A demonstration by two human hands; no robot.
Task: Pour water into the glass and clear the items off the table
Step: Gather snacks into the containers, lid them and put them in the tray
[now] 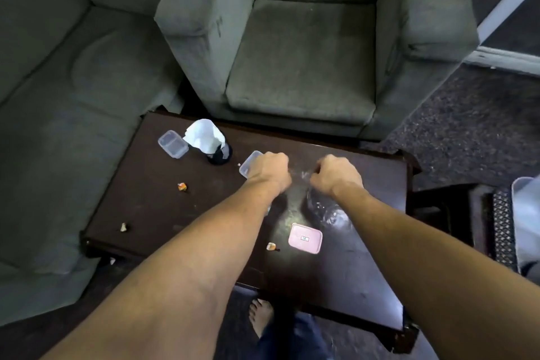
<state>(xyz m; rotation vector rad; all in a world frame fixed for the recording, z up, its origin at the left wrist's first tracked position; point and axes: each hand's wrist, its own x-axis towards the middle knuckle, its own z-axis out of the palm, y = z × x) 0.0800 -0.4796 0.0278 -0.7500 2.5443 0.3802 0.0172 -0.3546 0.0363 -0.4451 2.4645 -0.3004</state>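
Both arms stretched out over the dark table, fists side by side

Left hand is knuckles-up, fingers curled under, at the edge of a small clear box. The right hand is curled the same way over the top of a blurry clear vessel, which sits mid-table under that wrist. Can't tell if either hand actually grips anything. Pink lid lies just in front.
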